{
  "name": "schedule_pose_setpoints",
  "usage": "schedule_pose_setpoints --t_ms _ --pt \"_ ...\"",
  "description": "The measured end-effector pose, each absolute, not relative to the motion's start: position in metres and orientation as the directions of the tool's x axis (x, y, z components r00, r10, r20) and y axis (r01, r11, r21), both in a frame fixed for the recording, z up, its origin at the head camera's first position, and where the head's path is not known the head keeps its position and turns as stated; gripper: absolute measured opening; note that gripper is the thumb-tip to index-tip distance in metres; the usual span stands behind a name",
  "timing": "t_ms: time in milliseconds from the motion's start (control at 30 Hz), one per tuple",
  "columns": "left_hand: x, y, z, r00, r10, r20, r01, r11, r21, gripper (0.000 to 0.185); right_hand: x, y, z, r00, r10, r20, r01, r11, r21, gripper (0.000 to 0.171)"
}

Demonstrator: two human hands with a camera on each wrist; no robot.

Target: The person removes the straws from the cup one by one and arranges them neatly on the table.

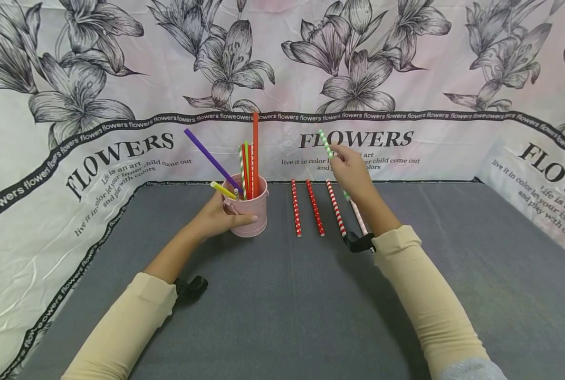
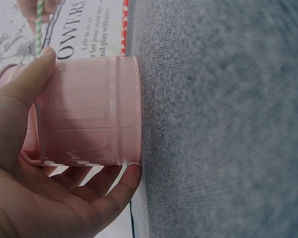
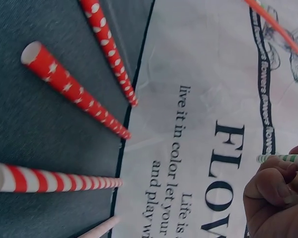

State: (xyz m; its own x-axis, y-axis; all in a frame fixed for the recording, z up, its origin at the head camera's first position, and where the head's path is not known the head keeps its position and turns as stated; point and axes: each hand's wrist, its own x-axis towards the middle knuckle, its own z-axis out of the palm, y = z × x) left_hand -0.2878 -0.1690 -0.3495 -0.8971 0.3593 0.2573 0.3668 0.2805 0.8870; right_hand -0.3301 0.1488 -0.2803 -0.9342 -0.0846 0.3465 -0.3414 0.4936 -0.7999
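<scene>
Three red-patterned straws (image 1: pixel 315 207) and a pale pink one (image 1: pixel 359 216) lie side by side on the grey surface (image 1: pixel 282 316), just below the right hand (image 1: pixel 353 171), which pinches a green-striped straw (image 1: pixel 326 145) held tilted in the air. The left hand (image 1: pixel 218 214) wraps around the pink bucket (image 1: pixel 249 208), standing upright left of the lying straws. Purple (image 1: pixel 211 158), yellow (image 1: pixel 222 190), green and orange (image 1: pixel 255 148) straws stick out of it, with the flower-printed backdrop (image 1: pixel 73 132) behind.

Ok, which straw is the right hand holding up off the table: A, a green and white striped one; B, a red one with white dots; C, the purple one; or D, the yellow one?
A: the right hand pinches the green and white striped straw in the air, while the red straws lie on the table and the purple straw stands in the pink cup.
</scene>
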Motion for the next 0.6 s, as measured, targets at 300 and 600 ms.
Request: schedule_pose_setpoints --t_ms 300,600 --pt "-0.291 -0.168 -0.350 -0.901 0.357 0.246 0.357 0.289 0.888 0.094 -0.335 0.166 -0.294 -0.955 -0.061 0.289 -0.280 0.495 -0.822 0.046" --pt "-0.290 -0.168 -0.350 -0.907 0.351 0.235 0.347 0.301 0.888 0.095 -0.338 0.184 -0.300 -0.984 -0.004 0.175 -0.160 0.429 -0.889 0.045"
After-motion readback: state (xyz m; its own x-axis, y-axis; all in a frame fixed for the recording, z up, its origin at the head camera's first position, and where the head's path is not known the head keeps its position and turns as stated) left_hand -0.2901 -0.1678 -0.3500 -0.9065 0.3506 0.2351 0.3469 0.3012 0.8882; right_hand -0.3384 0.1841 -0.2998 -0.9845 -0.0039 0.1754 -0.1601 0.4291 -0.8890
